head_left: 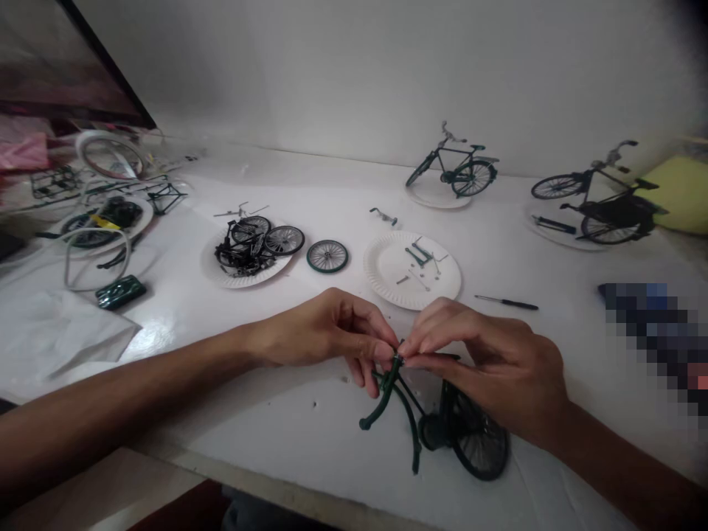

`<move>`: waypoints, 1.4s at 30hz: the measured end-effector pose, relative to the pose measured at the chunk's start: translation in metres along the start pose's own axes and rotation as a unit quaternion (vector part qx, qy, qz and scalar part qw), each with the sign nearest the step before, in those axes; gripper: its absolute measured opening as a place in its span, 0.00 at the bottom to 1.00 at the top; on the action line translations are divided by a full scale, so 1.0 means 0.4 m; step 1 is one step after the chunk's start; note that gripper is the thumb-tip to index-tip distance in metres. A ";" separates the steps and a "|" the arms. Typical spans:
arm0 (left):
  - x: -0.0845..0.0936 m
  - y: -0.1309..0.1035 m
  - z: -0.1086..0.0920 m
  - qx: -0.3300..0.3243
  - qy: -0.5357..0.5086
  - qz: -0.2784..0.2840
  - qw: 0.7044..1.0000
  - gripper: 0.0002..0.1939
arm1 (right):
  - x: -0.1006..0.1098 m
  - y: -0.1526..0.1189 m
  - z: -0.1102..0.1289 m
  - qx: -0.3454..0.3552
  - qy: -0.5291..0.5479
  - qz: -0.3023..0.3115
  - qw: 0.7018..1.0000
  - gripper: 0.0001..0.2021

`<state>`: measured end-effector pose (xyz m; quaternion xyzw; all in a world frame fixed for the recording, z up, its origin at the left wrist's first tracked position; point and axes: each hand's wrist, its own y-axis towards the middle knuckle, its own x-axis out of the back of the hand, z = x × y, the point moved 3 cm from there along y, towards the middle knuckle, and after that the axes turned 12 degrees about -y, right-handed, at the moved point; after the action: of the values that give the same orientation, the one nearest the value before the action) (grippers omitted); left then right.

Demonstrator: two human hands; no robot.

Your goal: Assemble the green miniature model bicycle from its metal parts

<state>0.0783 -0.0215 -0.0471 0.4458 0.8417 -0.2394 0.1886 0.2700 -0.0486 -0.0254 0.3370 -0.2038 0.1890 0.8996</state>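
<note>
A dark green model bicycle (434, 431) without a front wheel leans over the table's near side, its rear wheel (490, 450) to the right. My left hand (326, 332) is closed, thumb and fingers pinching the head of the frame, where the curved green fork (381, 405) starts. Fingertips of my right hand (487, 354) press together at that same spot, on a tiny shiny part too small to name. The fork points down towards me. Just beyond my hands, a white paper plate (376, 269) holds green rods, pins and small nuts.
A loose wheel (327, 257) lies beside a plate of black bicycle parts (251, 254). At right is a thin screwdriver (512, 302). Two assembled model bicycles stand behind, one green (470, 173), one black (602, 195). Handlebars (383, 216) lie further back; a parts-filled plate (147, 210) sits left.
</note>
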 end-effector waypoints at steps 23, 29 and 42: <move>0.002 0.006 0.001 0.003 0.000 -0.012 1.000 0.05 | -0.008 0.002 0.013 0.062 -0.025 0.026 0.997 0.10; 0.006 0.010 0.001 -0.004 -0.008 -0.012 1.000 0.09 | -0.010 -0.013 0.011 0.073 -0.051 0.027 0.996 0.12; 0.005 0.007 -0.007 0.010 0.009 -0.010 1.000 0.10 | -0.016 -0.020 -0.003 0.047 -0.088 0.035 0.994 0.10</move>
<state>0.0795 -0.0172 -0.0464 0.4411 0.8455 -0.2458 0.1739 0.2686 -0.0546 -0.0335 0.3870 -0.2850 0.1990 0.8541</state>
